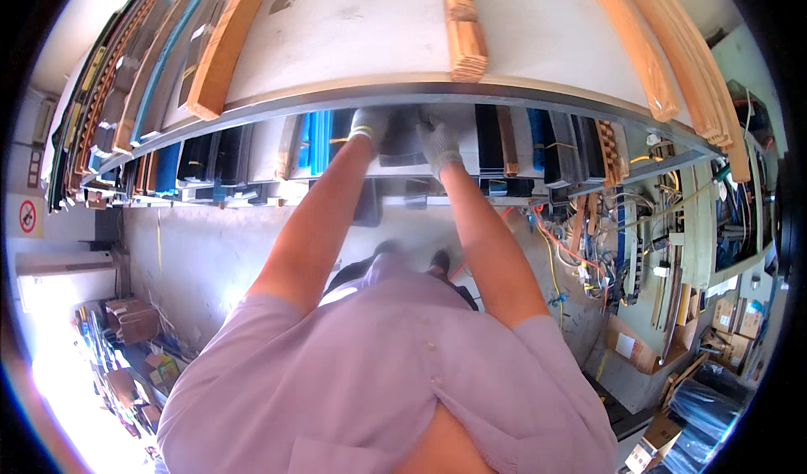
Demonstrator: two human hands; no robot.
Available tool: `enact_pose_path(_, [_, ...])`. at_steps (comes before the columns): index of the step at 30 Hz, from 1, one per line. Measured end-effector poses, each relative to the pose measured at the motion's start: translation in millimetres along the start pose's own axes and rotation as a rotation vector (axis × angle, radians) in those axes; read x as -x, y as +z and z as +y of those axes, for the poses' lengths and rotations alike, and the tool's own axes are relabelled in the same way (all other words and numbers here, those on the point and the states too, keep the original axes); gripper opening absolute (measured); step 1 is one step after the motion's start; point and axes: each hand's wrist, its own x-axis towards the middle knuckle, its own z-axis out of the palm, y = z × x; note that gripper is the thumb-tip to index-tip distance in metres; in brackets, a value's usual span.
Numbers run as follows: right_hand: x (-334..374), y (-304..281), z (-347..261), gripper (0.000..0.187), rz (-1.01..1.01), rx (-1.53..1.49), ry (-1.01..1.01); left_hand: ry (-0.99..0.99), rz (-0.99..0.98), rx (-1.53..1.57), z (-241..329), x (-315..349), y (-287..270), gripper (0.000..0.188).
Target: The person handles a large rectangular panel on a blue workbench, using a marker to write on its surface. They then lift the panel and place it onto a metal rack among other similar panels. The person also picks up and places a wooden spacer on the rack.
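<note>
Both my arms stretch forward to the lower level of a metal-edged rack. My left hand point(367, 125), in a pale glove with a yellow band at the wrist, is at the left side of a dark grey bundle point(402, 144) of long pieces. Its fingers are hidden by the shelf edge and the bundle. My right hand point(438, 144), also in a pale glove, is closed at the bundle's right side, its fingertips against the dark surface. The bundle's far part is hidden under the upper shelf, and its near end is slightly blurred.
The upper shelf's metal edge point(336, 97) runs just above my hands. Wooden strips point(465, 50) lie on that shelf. Blue strips point(318, 142) and black strips point(487, 142) flank my hands below. Cables point(580, 264) hang at the right; cardboard boxes point(639, 344) stand lower right.
</note>
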Motion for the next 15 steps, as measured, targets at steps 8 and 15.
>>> enact_pose_path(8, [51,12,42,0.028,0.206,0.016,0.048,-0.348,-0.016,0.4,61,70,-11,0.052])
enact_pose_path(15, [26,-20,33,0.033,0.24,0.247,0.124,-0.319,-0.045,0.429,102,30,-3,0.04])
